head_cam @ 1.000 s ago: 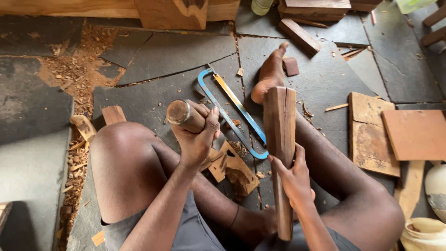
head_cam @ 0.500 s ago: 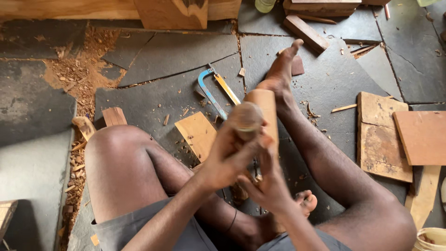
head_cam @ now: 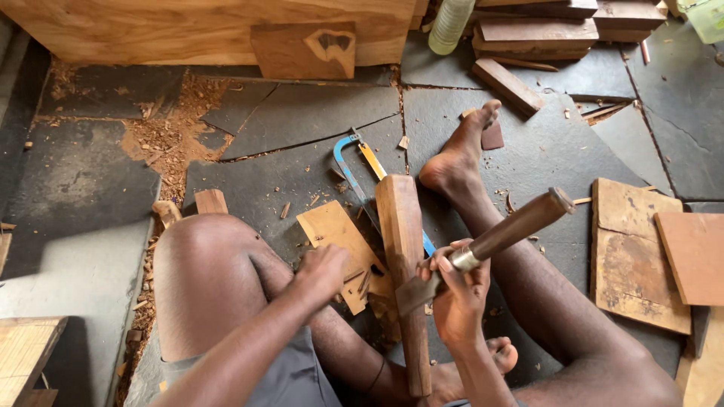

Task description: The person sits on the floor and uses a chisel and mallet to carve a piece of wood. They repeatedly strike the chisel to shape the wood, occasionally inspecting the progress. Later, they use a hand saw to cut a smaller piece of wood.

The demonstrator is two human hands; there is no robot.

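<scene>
I sit on the stone floor with a long wooden block (head_cam: 402,249) lying between my legs. My right hand (head_cam: 458,295) grips a chisel (head_cam: 504,234) just below its brown wooden handle. The flat blade rests against the block's right side. My left hand (head_cam: 320,273) is down by my left knee with its fingers curled. It touches the edge of a flat piece of light wood (head_cam: 332,232). Whether it holds anything is hidden. A blue-framed hacksaw (head_cam: 351,172) lies on the floor beyond the block.
Two flat boards (head_cam: 637,256) lie at the right by my right leg. Wood shavings (head_cam: 170,139) cover the floor at the left. A large timber slab (head_cam: 188,30), a plastic bottle (head_cam: 450,26) and stacked wood pieces (head_cam: 543,26) line the far edge.
The chisel passed from my left hand through both hands into my right hand alone. My left hand dropped to the flat wood piece. The long block now lies lower between my legs.
</scene>
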